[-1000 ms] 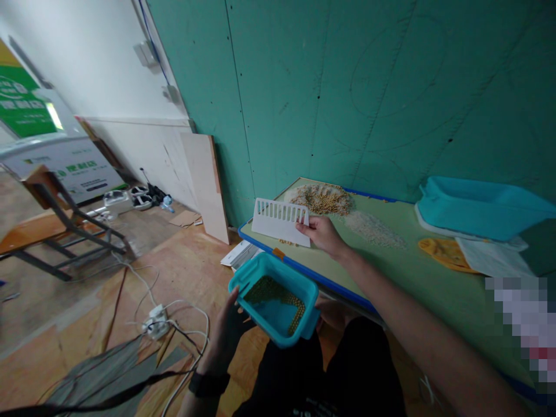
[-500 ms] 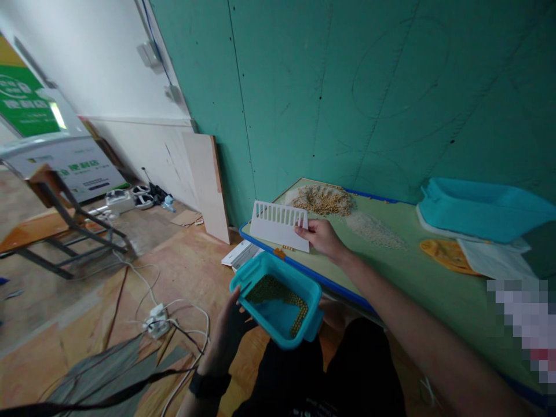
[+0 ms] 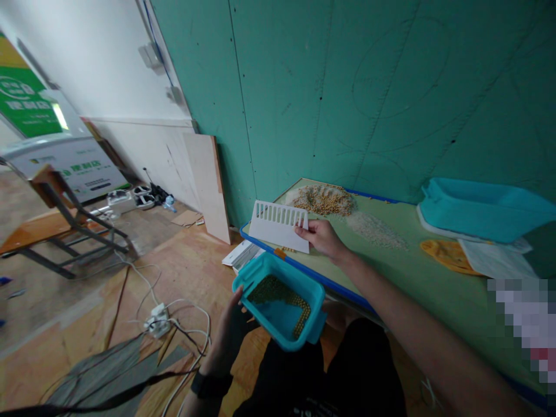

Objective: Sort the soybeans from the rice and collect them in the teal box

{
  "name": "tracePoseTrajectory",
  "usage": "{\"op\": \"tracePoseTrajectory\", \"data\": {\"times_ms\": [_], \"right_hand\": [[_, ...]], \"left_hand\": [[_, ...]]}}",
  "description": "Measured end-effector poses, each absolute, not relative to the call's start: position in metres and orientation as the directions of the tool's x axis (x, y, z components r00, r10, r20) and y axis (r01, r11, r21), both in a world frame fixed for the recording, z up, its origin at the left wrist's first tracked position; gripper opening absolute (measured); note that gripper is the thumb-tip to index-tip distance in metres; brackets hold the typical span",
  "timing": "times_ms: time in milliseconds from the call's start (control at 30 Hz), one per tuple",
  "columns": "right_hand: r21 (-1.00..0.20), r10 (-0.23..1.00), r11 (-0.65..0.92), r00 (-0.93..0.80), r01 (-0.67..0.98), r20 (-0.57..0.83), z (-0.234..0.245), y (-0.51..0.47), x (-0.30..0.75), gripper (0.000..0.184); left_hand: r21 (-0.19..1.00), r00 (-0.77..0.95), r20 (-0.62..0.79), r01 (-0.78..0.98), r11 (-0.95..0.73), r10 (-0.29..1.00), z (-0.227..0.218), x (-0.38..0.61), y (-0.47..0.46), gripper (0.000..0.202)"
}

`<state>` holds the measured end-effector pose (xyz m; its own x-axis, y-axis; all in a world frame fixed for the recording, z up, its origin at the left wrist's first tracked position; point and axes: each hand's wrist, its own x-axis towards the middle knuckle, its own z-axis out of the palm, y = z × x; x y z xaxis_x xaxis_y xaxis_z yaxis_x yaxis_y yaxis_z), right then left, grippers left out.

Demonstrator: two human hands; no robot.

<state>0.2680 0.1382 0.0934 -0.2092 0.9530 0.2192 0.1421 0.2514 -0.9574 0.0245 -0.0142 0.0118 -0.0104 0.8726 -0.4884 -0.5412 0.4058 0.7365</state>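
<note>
My right hand (image 3: 322, 236) pinches a white slotted plastic board (image 3: 278, 226) and holds it upright at the near left edge of the green-topped table (image 3: 408, 272). A few loose beans lie under the board at the table's blue edge. My left hand (image 3: 231, 330) grips a small teal plastic bin (image 3: 280, 299) just below that edge, over my lap. Greenish-yellow beans line the bin's far side and right side. Farther back on the table lie a pile of tan beans (image 3: 324, 200) and a patch of white grains (image 3: 374, 229).
A large teal tray (image 3: 480, 209) sits at the table's back right, beside a yellow cloth (image 3: 443, 253) and white sheets. On the wooden floor lie a power strip (image 3: 157, 322) with cables, a leaning board (image 3: 207, 182) and a metal-framed bench (image 3: 52, 226) at left.
The white board and my right hand have shifted slightly toward the table's near edge. The teal bin has moved a little to the right under that edge.
</note>
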Motion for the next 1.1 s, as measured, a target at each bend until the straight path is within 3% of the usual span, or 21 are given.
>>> {"op": "tracePoseTrajectory", "data": {"times_ms": [233, 700, 1100], "right_hand": [[-0.970, 0.952, 0.232, -0.223, 0.070, 0.212, 0.091, 0.137, 0.263, 0.036], [-0.980, 0.959, 0.190, -0.226, 0.058, 0.173, 0.090, 0.136, 0.262, 0.029], [-0.986, 0.957, 0.164, -0.248, 0.029, 0.152, 0.089, 0.134, 0.261, 0.031]], "left_hand": [[0.709, -0.016, -0.571, -0.515, 0.482, 0.821, 0.010, 0.023, -0.008, 0.050], [0.704, -0.003, -0.564, -0.525, 0.479, 0.826, 0.021, 0.026, -0.012, 0.054], [0.744, -0.037, -0.469, -0.555, 0.372, 0.882, 0.023, 0.027, -0.018, 0.044]]}}
